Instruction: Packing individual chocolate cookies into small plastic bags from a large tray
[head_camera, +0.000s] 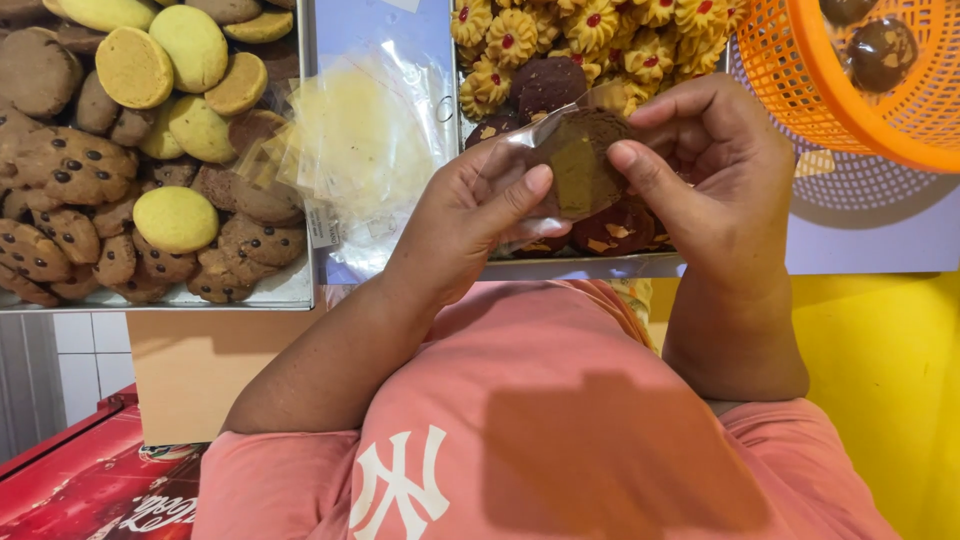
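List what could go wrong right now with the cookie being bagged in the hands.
1. The left hand and right hand pinch the round brown cookie inside its thin clear plastic sleeve; squeezing might crack it.
2. It sits above the metal tray of yellow flower-shaped cookies; a slip could crush those.

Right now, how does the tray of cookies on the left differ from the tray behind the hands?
The left metal tray holds flat round cookies: yellow ones, plain brown ones and chocolate-chip ones. The middle metal tray holds yellow flower-shaped cookies with red centres and dark brown rounds. The left tray is unobstructed; the middle tray is partly hidden by both hands. Both are heaped full.
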